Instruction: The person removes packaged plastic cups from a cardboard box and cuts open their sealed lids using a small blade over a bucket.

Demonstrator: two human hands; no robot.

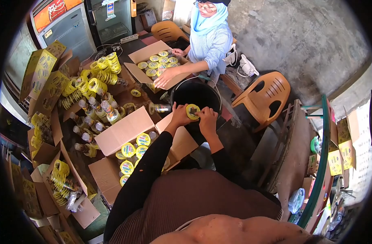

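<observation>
A plastic drink cup with a yellow-rimmed top and a dark patch in its middle is between my hands, at the near edge of a black bucket. My left hand is closed around the cup's left side. My right hand has its fingers closed at the cup's right edge, by the lid. Below my left arm stands an open cardboard box with several yellow-lidded lemon drink cups. A clear cup lies on its side left of my left hand.
Across the table a co-worker reaches over another box of cups. Stacked yellow lid rings and several bottles crowd the left side. An orange plastic chair stands right of the bucket, near a wooden bench.
</observation>
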